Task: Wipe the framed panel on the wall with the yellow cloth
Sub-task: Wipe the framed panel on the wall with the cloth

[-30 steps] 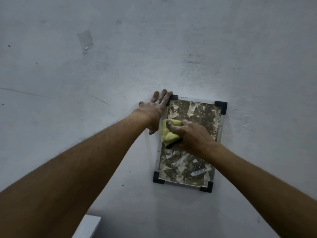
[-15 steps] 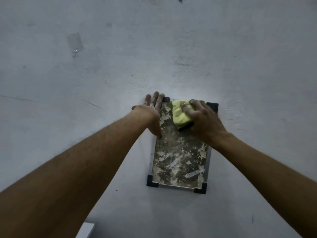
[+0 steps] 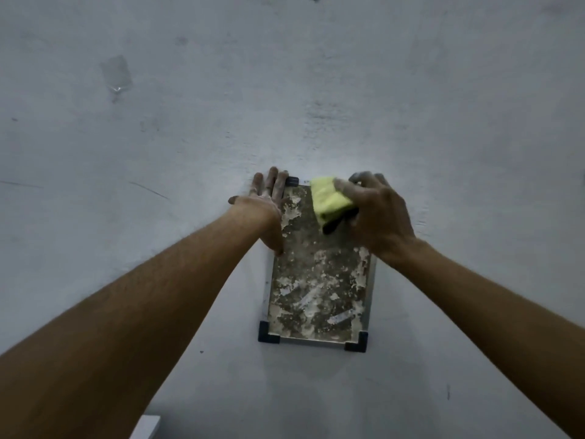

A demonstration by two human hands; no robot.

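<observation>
A framed panel [image 3: 318, 289] hangs on the grey wall, its surface mottled brown with pale flaking patches, a thin metal rim and black corner caps. My right hand [image 3: 378, 217] grips a folded yellow cloth [image 3: 329, 198] and presses it against the panel's top edge, covering the upper right corner. My left hand [image 3: 266, 207] lies flat with fingers spread on the wall and the panel's upper left edge, next to the black corner cap. Both forearms reach in from the bottom of the view.
The grey wall [image 3: 190, 122] fills the view, with scuffs and a piece of clear tape [image 3: 116, 74] at upper left. A white ledge corner [image 3: 145, 427] shows at the bottom edge, below my left forearm.
My right hand has carried the cloth from the panel's left middle up to its top edge and slightly right. My left hand stays at the upper left corner.
</observation>
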